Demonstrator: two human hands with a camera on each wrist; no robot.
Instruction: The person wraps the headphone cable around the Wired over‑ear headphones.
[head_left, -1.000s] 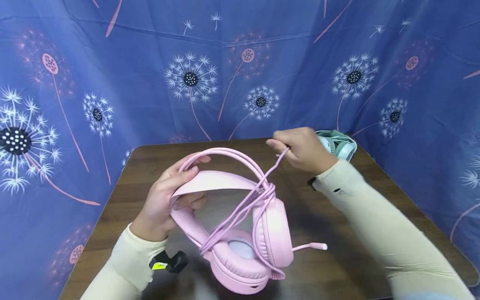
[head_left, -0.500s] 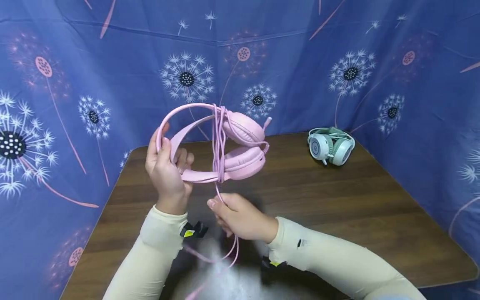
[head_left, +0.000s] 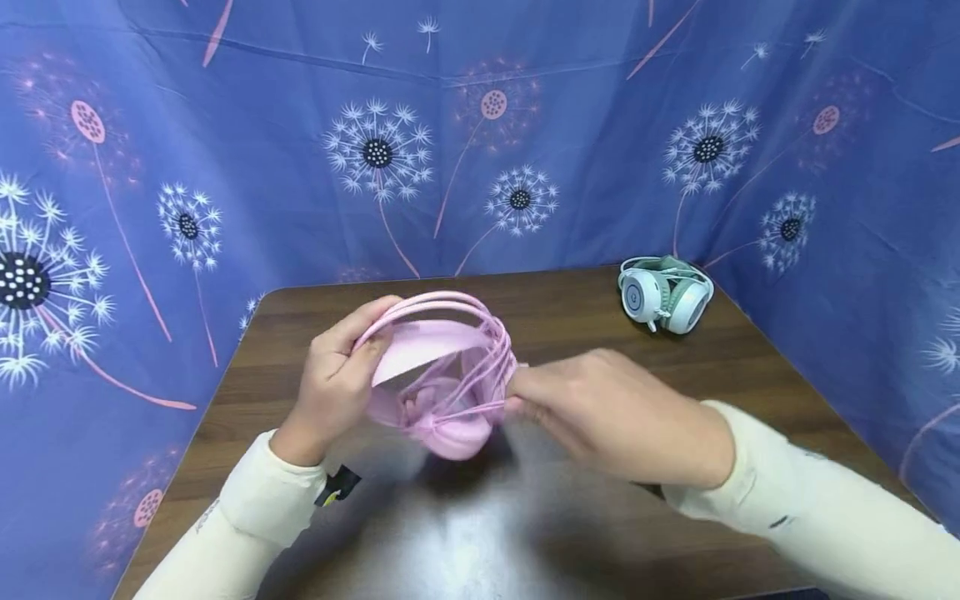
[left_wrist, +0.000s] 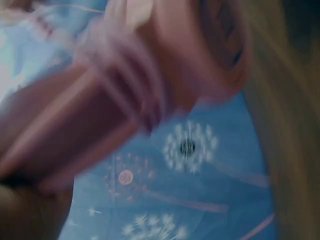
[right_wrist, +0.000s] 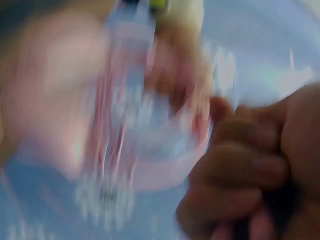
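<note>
A pink over-ear headset (head_left: pixel 431 343) is held up over the table, tilted, its earcups lower than the headband. My left hand (head_left: pixel 333 387) grips the headband from the left, thumb and fingers around it. Several turns of pink cable (head_left: pixel 491 358) wrap across both sides of the headset. At the right side of those turns, my right hand (head_left: pixel 615 412) holds the cable in curled fingers; in the right wrist view the fingers (right_wrist: pixel 225 170) close on a pink strand. The left wrist view shows an earcup (left_wrist: pixel 210 50) and cable turns, blurred.
A white and green headset (head_left: pixel 663 293) lies at the table's back right. The brown wooden table (head_left: pixel 285 333) reaches back to a blue dandelion-print cloth (head_left: pixel 585 125) hanging behind and on both sides.
Earlier the right hand was up at the right, then low under the headset; now it is at the right side again. The headset lifted and turned sideways, then came back down, tilted.
</note>
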